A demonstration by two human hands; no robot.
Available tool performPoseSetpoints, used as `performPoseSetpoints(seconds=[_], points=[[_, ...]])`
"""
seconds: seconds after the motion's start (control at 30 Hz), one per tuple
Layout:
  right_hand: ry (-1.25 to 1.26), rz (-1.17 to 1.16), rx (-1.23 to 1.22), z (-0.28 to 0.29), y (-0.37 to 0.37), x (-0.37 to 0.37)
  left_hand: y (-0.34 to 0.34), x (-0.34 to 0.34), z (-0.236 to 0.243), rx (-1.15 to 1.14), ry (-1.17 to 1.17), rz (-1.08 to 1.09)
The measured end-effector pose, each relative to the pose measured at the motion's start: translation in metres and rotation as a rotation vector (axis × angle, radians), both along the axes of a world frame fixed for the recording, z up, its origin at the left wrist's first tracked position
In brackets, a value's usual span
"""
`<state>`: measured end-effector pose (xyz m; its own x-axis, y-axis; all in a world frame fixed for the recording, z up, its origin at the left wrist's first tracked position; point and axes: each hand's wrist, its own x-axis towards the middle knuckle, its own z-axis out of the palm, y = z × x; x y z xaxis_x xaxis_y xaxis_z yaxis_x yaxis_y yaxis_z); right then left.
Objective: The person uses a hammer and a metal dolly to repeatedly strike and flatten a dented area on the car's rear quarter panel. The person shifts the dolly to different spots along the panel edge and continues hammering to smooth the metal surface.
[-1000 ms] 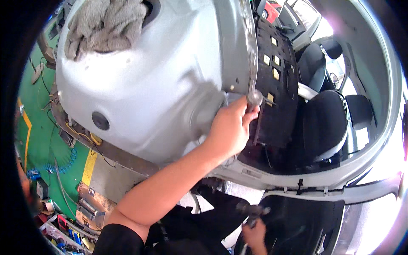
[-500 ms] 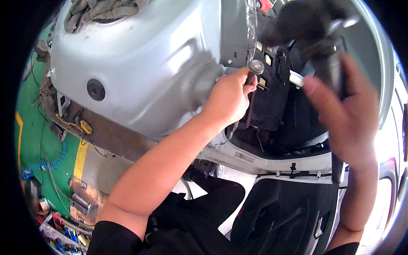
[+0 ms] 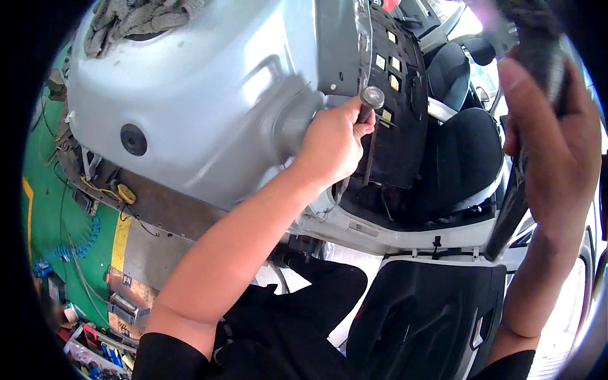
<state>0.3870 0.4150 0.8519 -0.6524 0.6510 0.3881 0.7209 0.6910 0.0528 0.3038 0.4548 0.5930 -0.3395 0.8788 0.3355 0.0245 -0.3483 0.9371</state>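
My left hand (image 3: 332,142) is closed round a steel chisel (image 3: 372,97), whose round, flattened striking end faces up; its working end is hidden below my fist. That hand is over the seam where the silver-grey car body panel (image 3: 209,107) meets the dark interior. Raised at the right, my right hand (image 3: 557,145) is wrapped round the dark handle of a hammer (image 3: 510,218). The hammer's head is up at the top right edge, dark and partly out of view. The hammer and the chisel are well apart.
A grey cloth (image 3: 142,22) lies on the panel near a black round plug (image 3: 133,139). Black car seats (image 3: 465,158) fill the cabin, and a black door panel (image 3: 424,316) stands open below. Cables, cardboard (image 3: 130,294) and a tool box (image 3: 95,354) are at the lower left.
My right hand has swung the hammer farther right and up, away from the chisel. The left hand keeps its grip; it and the panel appear shifted slightly left in the view.
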Motion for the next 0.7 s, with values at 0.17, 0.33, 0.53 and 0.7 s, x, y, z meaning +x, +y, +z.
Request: performPoseSetpoints(seconds=[0.17,0.33,0.53,0.7], points=[[-0.308,0.008,0.126,-0.044,0.006,0.004,0.0,0.002,-0.002,-0.003,-0.015,0.002],[-0.078,-0.111,-0.107,-0.029,-0.005,0.023,0.003,0.002,-0.002,-0.002,-0.115,-0.045],[0.262,-0.357,-0.332,-0.067,-0.055,0.105,0.002,0.003,-0.005,-0.008,-0.034,0.003],[0.326,-0.761,-0.634,-0.211,-0.125,0.216,-0.004,0.005,-0.005,0.033,-0.073,-0.047]])
